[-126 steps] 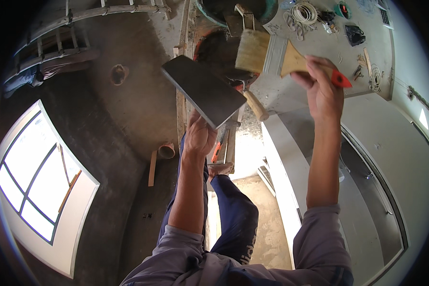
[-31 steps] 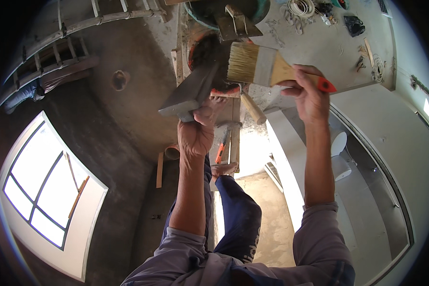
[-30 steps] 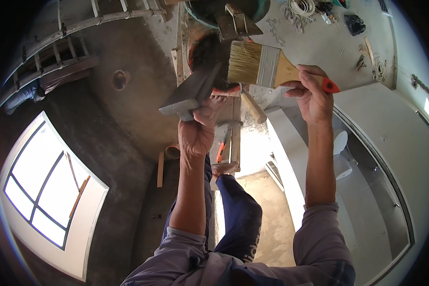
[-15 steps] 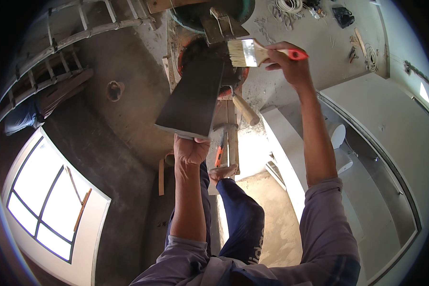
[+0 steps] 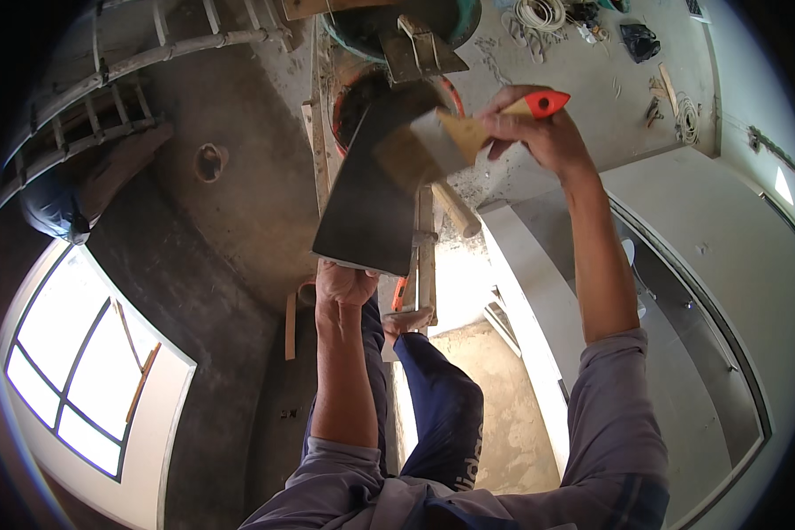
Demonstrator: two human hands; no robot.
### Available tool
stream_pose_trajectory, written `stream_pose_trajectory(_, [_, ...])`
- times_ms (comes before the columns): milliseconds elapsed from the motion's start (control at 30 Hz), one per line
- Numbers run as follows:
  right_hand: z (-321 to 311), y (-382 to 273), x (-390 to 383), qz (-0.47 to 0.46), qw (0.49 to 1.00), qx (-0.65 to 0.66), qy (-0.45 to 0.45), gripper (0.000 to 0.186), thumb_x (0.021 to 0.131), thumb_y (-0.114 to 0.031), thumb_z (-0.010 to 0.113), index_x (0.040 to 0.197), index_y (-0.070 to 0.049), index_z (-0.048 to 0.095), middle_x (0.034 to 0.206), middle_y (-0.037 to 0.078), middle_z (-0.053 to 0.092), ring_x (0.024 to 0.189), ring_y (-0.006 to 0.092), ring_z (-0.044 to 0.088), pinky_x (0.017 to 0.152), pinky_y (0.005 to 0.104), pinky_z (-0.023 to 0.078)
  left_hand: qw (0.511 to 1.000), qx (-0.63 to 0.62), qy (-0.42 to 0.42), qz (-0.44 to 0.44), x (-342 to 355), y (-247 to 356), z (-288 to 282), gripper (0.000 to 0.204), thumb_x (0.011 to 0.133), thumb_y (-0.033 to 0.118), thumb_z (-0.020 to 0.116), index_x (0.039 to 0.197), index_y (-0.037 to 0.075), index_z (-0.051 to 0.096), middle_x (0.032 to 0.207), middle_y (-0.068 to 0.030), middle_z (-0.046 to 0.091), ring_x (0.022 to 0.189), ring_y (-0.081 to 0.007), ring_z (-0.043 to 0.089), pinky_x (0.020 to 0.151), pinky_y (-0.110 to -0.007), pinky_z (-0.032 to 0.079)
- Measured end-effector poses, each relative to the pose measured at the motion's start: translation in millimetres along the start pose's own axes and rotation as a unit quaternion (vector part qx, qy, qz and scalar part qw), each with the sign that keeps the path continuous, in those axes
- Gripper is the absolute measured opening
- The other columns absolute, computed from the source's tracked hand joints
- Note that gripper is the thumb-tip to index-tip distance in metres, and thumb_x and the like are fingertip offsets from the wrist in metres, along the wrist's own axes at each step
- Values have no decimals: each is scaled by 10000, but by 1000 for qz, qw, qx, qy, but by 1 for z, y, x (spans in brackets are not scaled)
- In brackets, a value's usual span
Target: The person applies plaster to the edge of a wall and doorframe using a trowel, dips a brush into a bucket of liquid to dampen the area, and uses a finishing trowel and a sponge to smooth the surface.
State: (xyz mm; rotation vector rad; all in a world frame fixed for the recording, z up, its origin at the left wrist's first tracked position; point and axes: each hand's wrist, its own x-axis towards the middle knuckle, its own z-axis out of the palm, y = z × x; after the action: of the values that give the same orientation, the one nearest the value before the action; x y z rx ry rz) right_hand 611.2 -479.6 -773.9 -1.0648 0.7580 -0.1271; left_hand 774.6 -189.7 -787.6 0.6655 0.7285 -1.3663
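Observation:
My left hand (image 5: 344, 284) grips the near edge of a dark rectangular tile (image 5: 373, 199) and holds it out in front of me, tilted away. My right hand (image 5: 539, 132) is closed on the wooden handle of a wide flat brush (image 5: 433, 146) with an orange tip. The brush bristles lie against the upper right part of the tile's face. My leg in blue trousers (image 5: 437, 406) and my foot show below the tile.
Beyond the tile stand a round orange-rimmed bucket (image 5: 349, 97) and a green tub (image 5: 415, 31) with wooden pieces across it. A window (image 5: 88, 353) is at lower left, a ladder (image 5: 106, 97) at upper left. Cable coils and tools (image 5: 548, 18) lie at top right.
The tile has been tipped from a flat edge-on hold to face me, and the brush has come down from above it onto its upper surface.

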Motion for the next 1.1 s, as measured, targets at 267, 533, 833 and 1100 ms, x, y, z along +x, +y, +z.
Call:
stream_pose_trajectory(267, [-4, -13, -10, -91, 972, -165, 141, 176, 871, -103, 671, 957, 50, 677, 869, 146, 684, 739, 187, 690, 594, 308, 602, 1000, 1, 8, 20, -1, -7, -1, 237, 967, 180, 521, 1134, 29, 598, 995, -109, 675, 773, -202, 690, 514, -261, 555])
stream_pose_trajectory(533, [36, -14, -25, -49, 998, 2, 46, 155, 871, -85, 664, 966, 36, 680, 905, 125, 677, 761, 172, 679, 584, 299, 596, 999, 31, 9, 15, 5, -9, -4, 270, 990, 194, 499, 1170, 10, 582, 1004, -112, 689, 811, -200, 707, 554, -262, 584])
stream_pose_trajectory(833, [-26, 3, 111, -234, 908, -187, 294, 246, 885, -214, 685, 1042, -24, 682, 928, 129, 697, 774, 190, 706, 590, 286, 594, 999, -22, -19, 45, 7, -9, 2, 261, 957, 151, 563, 1160, -11, 593, 1062, -131, 683, 892, -230, 706, 647, -294, 621])
stream_pose_trajectory(1100, [-57, 86, 190, -206, 820, -424, 324, 154, 840, -236, 692, 968, -158, 726, 907, 109, 715, 817, 357, 675, 693, 409, 535, 992, 12, 105, 74, 14, -10, 17, 205, 967, 176, 516, 1072, 31, 616, 975, -79, 656, 820, -192, 639, 573, -287, 515])
